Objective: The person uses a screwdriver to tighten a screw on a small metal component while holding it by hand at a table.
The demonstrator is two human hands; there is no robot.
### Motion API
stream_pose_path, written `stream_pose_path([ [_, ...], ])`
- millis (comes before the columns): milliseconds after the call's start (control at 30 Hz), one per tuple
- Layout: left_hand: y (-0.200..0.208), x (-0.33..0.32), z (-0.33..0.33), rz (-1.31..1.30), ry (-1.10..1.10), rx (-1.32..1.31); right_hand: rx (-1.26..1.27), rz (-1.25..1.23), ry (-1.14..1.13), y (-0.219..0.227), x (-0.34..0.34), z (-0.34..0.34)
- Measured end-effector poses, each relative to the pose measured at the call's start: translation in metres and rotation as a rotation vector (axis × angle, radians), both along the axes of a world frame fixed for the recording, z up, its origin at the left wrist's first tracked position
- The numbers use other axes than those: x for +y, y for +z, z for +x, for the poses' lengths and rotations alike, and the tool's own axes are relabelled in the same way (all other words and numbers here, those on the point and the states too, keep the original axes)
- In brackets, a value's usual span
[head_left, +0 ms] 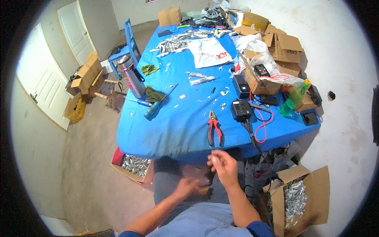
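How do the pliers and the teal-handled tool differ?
The pliers have two red-and-black handles; the teal-handled tool has one. The pliers point nearly straight up the picture; the teal-handled tool slants, its shaft toward the upper right. Both lie unheld on the blue tablecloth.

The pliers (213,121) are metal with smooth plastic grips (211,134); the tabletop (169,130) is matt cloth, the flask (134,81) glossy metal.

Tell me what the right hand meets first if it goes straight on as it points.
Probably the red-and-black pliers, handles toward the right hand; but its height is unclear, so the near edge of the blue tablecloth could come first.
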State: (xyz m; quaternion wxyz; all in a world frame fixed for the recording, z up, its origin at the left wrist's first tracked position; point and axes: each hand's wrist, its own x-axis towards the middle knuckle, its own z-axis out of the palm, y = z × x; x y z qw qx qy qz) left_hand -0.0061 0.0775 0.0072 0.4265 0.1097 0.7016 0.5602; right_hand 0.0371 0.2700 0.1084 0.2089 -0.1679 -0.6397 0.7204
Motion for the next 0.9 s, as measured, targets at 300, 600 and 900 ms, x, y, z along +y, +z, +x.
stream_pose_path([
  [300,0.098,-0.034,-0.122,0.215,0.543,0.221,-0.383,1.034,-0.257,0.055,0.033,-0.131],
  [600,0.086,-0.021,-0.22,0.284,0.624,0.309,-0.384,1.25,-0.271,0.0,0.065,-0.085],
  [900,0.055,-0.004,-0.203,-0.033,0.596,0.846,-0.161,1.065,-0.302,0.008,0.077,-0.113],
])
